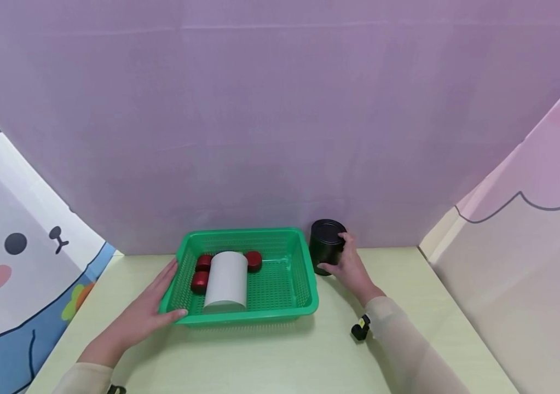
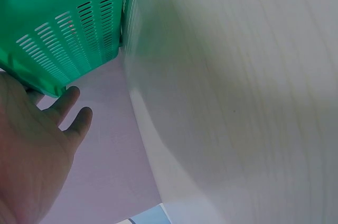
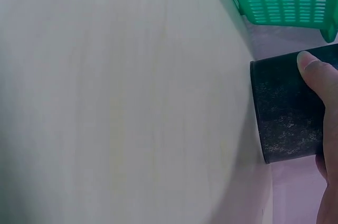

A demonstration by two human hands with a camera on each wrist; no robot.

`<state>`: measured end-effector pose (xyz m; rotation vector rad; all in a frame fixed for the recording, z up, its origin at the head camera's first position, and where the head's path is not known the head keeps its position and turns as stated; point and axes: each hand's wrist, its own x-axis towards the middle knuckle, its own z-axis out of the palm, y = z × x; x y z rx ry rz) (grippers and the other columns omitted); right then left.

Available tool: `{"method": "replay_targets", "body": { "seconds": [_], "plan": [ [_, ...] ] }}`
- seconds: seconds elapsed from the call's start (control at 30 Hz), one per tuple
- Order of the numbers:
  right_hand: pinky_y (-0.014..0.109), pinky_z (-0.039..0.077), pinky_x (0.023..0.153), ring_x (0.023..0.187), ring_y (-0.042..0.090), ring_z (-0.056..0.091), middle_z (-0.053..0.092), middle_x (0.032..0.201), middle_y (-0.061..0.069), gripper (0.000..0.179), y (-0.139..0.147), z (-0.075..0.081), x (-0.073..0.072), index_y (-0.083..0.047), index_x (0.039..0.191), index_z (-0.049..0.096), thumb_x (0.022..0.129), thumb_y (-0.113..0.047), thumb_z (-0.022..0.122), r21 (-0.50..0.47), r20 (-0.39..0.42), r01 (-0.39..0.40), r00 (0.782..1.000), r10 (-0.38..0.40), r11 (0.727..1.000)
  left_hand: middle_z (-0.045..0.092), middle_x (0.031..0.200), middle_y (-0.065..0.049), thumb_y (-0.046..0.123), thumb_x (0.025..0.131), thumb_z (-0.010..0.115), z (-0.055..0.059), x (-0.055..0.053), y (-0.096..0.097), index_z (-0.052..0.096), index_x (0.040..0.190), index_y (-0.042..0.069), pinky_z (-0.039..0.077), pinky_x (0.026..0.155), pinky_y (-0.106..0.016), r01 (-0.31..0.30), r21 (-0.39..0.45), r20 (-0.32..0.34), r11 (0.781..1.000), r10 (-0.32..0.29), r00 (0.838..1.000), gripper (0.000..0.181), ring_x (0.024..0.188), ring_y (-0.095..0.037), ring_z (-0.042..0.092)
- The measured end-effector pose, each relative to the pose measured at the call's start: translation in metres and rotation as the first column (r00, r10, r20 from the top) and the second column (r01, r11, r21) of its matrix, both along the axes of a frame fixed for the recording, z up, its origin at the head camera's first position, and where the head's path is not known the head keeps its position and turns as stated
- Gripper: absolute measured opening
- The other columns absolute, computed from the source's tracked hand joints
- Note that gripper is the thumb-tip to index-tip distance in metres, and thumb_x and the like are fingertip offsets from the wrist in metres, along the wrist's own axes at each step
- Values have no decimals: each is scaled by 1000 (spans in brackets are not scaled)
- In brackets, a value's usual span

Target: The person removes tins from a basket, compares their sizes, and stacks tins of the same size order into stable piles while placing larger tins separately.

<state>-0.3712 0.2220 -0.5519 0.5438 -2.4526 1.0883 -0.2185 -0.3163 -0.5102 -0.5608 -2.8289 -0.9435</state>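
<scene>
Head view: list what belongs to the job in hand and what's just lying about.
Likely the job's:
black cylindrical can, held
green perforated plastic basket, touched

Untouched, perhaps just lying in the basket:
white curved-topped block
glossy dark-red rounded pieces

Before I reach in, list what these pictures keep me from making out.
Contents of the black can: the head view shows only its outside and dark top.
The can's upper end, right wrist view: cut off by the right edge.
The green basket, its floor under the white block, head view: hidden by the block.
The rest of the basket, left wrist view: cut off by the top and left edges.
</scene>
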Motion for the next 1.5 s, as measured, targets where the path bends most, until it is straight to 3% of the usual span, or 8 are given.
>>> {"method": "replay_targets", "body": {
  "seconds": [0.47,0.77,1.1,1.5],
  "plan": [
    [66,51,112,142,49,56,37,165,27,117,4,-2,5,-8,164,20,81,-11,102,31,-15,-9,1000,10,999,11,185,-16,39,99,83,-1,2,1,12,179,10,36,113,-84,6,10,-12,1000,-6,1000,111,162,-57,21],
    [70,45,117,147,51,49,31,170,26,120,10,0,10,-9,169,20,81,-12,102,2,-35,-31,999,31,1000,10,185,-15,40,100,82,-1,3,1,10,179,11,36,113,-84,5,12,0,1000,-5,1000,111,163,-56,19],
    [67,47,116,153,44,41,36,166,26,113,21,4,10,1,165,30,79,-10,103,-8,-107,-40,993,39,999,9,185,-15,40,100,82,-1,4,0,10,179,11,37,113,-84,4,12,-6,1000,-4,1000,111,163,-57,20],
    [69,47,113,152,49,39,35,162,39,90,25,20,24,12,156,40,86,-5,94,-66,-185,-74,981,60,995,10,185,-17,41,100,82,2,3,1,9,179,13,39,112,-83,-2,12,7,1000,1,1000,112,163,-56,20]
  ]
}}
